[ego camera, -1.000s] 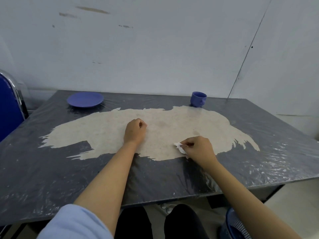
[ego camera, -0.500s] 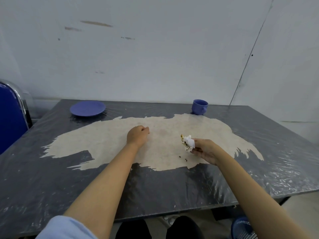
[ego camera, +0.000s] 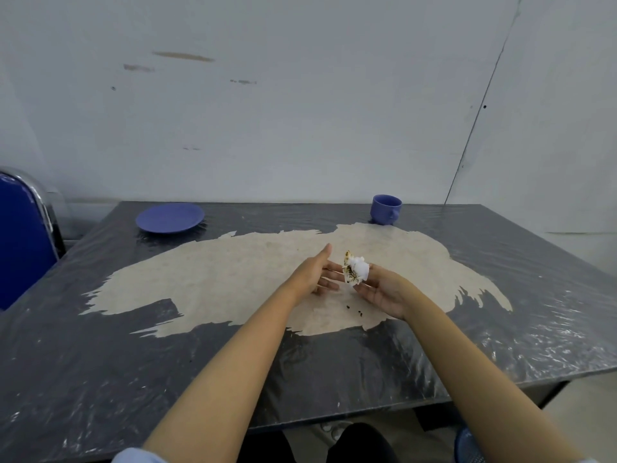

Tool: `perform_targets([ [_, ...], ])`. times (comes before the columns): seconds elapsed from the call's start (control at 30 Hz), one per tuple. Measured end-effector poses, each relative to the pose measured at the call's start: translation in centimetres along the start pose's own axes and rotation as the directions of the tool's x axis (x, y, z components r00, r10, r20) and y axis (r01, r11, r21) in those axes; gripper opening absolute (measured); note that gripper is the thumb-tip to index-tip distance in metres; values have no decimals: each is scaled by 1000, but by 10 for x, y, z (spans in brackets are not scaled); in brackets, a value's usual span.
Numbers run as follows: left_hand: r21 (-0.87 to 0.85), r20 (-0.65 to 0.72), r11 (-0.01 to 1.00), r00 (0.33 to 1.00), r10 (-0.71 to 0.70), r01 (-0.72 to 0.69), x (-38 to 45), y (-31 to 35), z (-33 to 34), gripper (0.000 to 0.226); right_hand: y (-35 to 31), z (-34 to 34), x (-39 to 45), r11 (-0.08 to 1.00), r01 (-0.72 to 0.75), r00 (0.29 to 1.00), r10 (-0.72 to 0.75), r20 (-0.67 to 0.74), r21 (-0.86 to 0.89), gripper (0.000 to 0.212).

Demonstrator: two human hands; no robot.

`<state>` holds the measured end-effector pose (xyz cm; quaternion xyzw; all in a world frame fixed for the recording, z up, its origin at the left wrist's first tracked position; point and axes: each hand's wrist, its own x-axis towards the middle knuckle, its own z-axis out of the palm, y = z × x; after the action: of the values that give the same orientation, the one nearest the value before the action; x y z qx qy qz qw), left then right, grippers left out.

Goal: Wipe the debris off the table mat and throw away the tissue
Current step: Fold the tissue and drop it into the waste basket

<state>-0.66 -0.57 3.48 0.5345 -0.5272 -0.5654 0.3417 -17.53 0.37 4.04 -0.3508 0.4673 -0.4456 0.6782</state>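
Observation:
A crumpled white tissue (ego camera: 358,271), stained with dark and yellowish debris, is raised just above the table. My right hand (ego camera: 382,290) grips it from the right, palm turned up. My left hand (ego camera: 315,274) is open beside it, fingers spread and reaching to the tissue's left edge. The table mat (ego camera: 117,345) is a dark sheet under wrinkled clear plastic, with a large beige worn patch (ego camera: 217,279) in the middle. A few dark crumbs (ego camera: 354,309) lie on the patch below my hands.
A blue plate (ego camera: 170,217) sits at the back left and a blue cup (ego camera: 385,209) at the back right. A blue chair (ego camera: 20,238) stands at the left edge. A blue basket (ego camera: 469,444) shows under the table at the lower right. White walls close the back.
My right hand lifted the tissue off the mat and turned it up, leaving crumbs below. My left hand rose from a fist on the table, opened and came over to the tissue.

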Motion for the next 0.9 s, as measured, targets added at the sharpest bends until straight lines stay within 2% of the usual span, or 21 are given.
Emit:
perform_targets([
  [0.13,-44,-29,999,1000,-2,1,2,-2,-1,65,3,2,5,999,45,998,-45,-40,-3,19],
  [0.2,-72,-41,997,999,-5,2,3,-2,-1,64,4,1,7,996,72,994,-76,-73,-58,18],
  [0.3,-176,-66,984,998,-12,0,3,-2,0,57,9,-1,10,954,129,974,-173,-146,-271,16],
  [0.4,-293,-54,956,999,-8,-8,1,0,2,49,14,-2,13,835,234,918,-358,-170,-498,17],
  [0.47,-318,-62,948,998,3,-23,0,2,4,48,16,-2,13,771,291,883,-444,-151,-567,13],
  [0.63,-284,-62,956,997,50,-65,-2,3,6,50,16,0,12,731,365,850,-515,-115,-576,8],
  [0.77,-199,-80,975,993,85,-99,-5,3,0,48,18,-1,9,742,416,862,-506,-32,-526,16],
  [0.9,-50,-191,992,976,103,-115,-5,0,-2,60,17,-4,8,791,405,895,-445,24,-459,16],
])
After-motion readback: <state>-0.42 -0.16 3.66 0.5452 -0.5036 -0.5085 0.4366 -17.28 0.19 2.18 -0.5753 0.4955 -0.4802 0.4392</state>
